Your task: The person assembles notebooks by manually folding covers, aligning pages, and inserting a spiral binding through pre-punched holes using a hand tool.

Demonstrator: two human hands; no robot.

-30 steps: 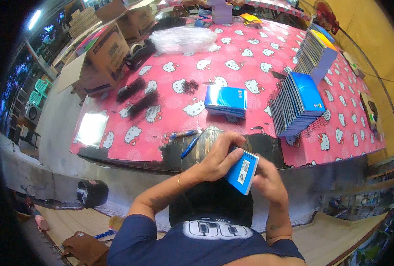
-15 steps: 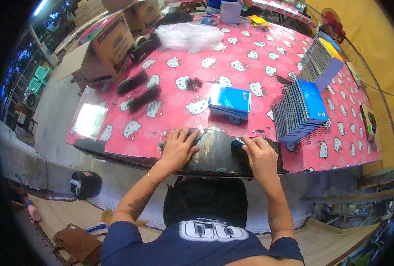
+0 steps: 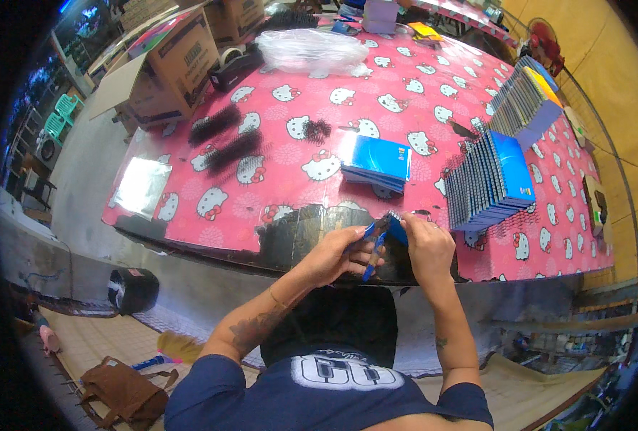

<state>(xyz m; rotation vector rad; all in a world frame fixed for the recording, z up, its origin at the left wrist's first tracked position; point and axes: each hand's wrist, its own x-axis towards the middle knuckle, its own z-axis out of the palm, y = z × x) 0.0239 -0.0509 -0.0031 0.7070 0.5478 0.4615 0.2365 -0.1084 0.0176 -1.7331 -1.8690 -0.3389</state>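
Note:
My left hand (image 3: 333, 256) is closed around blue-handled pliers (image 3: 373, 264) at the table's front edge. Their jaws are at the coil end of a small blue spiral notebook (image 3: 398, 230). My right hand (image 3: 431, 246) grips that notebook, hiding most of it. Just beyond lies a short pile of blue-covered booklets (image 3: 376, 159). To the right stands a row of blue spiral notebooks (image 3: 509, 169), coils facing left. Black binding coils (image 3: 234, 156) lie in bunches on the left, with a smaller tangle of coils (image 3: 317, 131) nearer the middle.
The table (image 3: 276, 190) has a pink patterned cover, torn to black at my edge. A shiny sheet (image 3: 142, 187) lies at left. Farther back are an open cardboard box (image 3: 179, 72), clear plastic wrap (image 3: 312, 52) and more spiral notebooks (image 3: 524, 100) at right.
My left hand has lifted from the table edge and moved right, bringing the pliers to the notebook. My right hand stays near its place, with the notebook raised and turned slightly.

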